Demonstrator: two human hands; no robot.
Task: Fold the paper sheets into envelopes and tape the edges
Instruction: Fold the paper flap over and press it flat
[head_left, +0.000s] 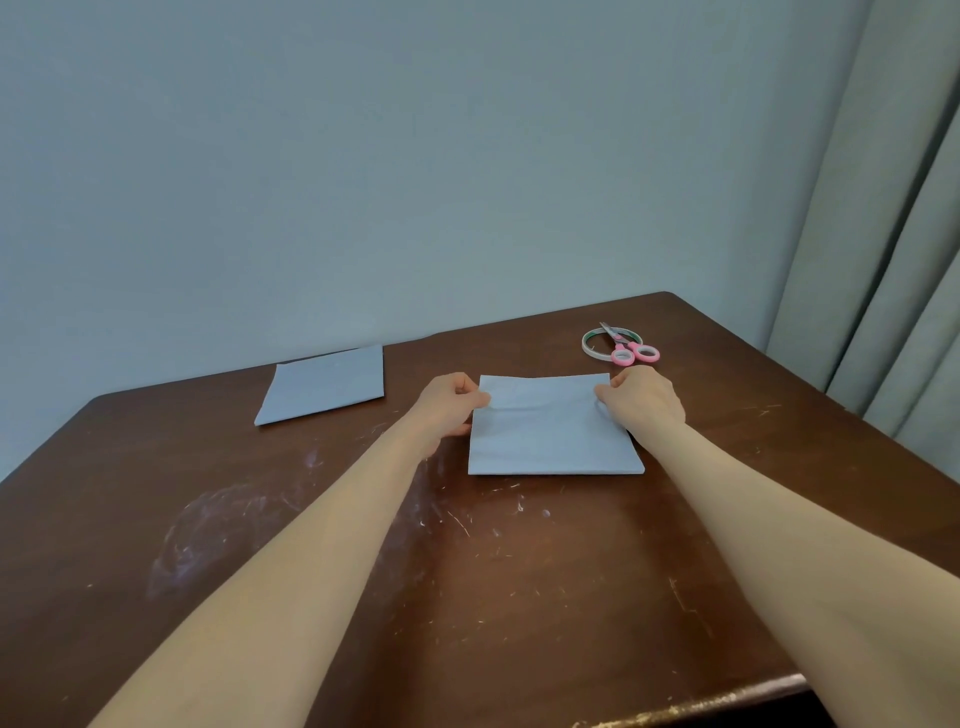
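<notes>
A stack of pale blue paper sheets (553, 436) lies flat in the middle of the brown table (363, 545). My left hand (449, 402) pinches the stack's left edge near its far corner. My right hand (647, 397) pinches the right edge near the far right corner. A second pale blue folded piece of paper (322, 384) lies apart at the far left of the table. A roll of tape (597, 343) lies at the far right, with pink-handled scissors (631, 351) resting across it.
The table's back edge meets a pale wall (363, 156). A grey curtain (893, 234) hangs at the right. The table's front edge (727, 701) shows at the lower right, and the wood is scratched and smudged.
</notes>
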